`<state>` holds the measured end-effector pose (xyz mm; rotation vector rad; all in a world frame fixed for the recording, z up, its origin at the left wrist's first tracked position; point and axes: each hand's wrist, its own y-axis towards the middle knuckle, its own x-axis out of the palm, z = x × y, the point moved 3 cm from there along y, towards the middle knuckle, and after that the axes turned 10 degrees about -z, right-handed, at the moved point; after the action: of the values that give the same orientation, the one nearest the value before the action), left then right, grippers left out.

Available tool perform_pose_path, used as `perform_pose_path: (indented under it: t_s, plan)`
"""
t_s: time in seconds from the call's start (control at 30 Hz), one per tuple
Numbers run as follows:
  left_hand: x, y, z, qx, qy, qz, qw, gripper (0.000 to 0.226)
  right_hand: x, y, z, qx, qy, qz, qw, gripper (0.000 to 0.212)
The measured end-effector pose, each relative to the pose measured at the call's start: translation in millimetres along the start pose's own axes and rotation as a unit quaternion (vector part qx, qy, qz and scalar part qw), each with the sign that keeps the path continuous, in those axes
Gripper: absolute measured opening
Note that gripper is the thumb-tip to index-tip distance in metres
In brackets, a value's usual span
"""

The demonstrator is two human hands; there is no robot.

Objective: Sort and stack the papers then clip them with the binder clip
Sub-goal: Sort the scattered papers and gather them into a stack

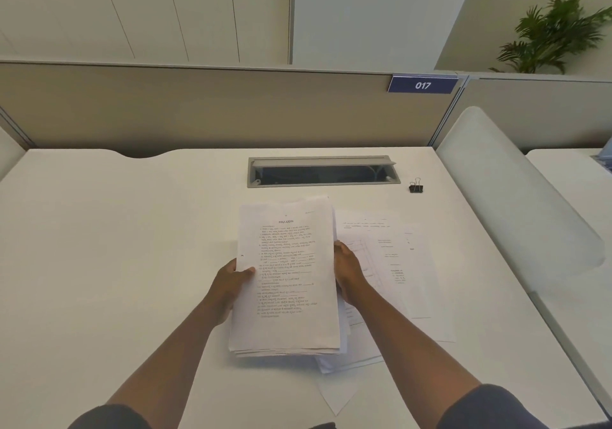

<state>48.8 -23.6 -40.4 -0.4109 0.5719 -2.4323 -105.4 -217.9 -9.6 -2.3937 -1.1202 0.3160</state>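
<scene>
I hold a thick stack of printed white papers (286, 279) over the middle of the white desk (116, 246). My left hand (228, 284) grips its left edge with the thumb on the top sheet. Against the stack's right edge rests my right hand (347, 271), fingers hidden under the sheets. The stack's bottom edge is uneven, with sheets fanned out. Several loose printed sheets (394, 263) lie flat on the desk to the right and beneath the stack. A black binder clip (416, 186) stands on the desk at the far right, apart from both hands.
A grey cable hatch (321, 172) is set into the desk behind the stack. A beige partition (198, 107) with a blue "017" label (423, 85) closes the back. A white curved divider (516, 190) borders the desk's right side.
</scene>
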Motion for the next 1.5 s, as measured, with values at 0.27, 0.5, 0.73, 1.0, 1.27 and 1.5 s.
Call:
perform_pose_path:
  t_s: [0.27, 0.5, 0.73, 1.0, 1.27, 1.5]
  plan:
    - [-12, 2, 1, 0.067, 0.12, 0.114, 0.984, 0.021, 10, 0, -3, -0.046, -0.162, -0.027, 0.985, 0.04]
    - [-57, -6, 1, 0.05, 0.175, 0.219, 0.959, 0.02, -11, 9, -6, -0.043, -0.305, 0.041, 0.951, 0.026]
    - [-108, -21, -11, -0.044, 0.268, 0.289, 0.918, 0.026, -83, 14, 16, 0.164, -0.494, 0.142, 0.842, 0.077]
    - [-94, -29, 2, -0.141, 0.381, 0.362, 0.839, 0.039, -102, 14, 33, 0.167, -0.486, 0.159, 0.843, 0.097]
    - [-17, -13, 14, 0.056, 0.421, 0.298, 0.855, 0.026, -117, 7, 30, 0.065, -0.409, 0.157, 0.897, 0.044]
    - [59, 2, -3, 0.035, 0.256, 0.153, 0.954, 0.026, -123, 2, 33, 0.015, -0.208, 0.103, 0.973, 0.034]
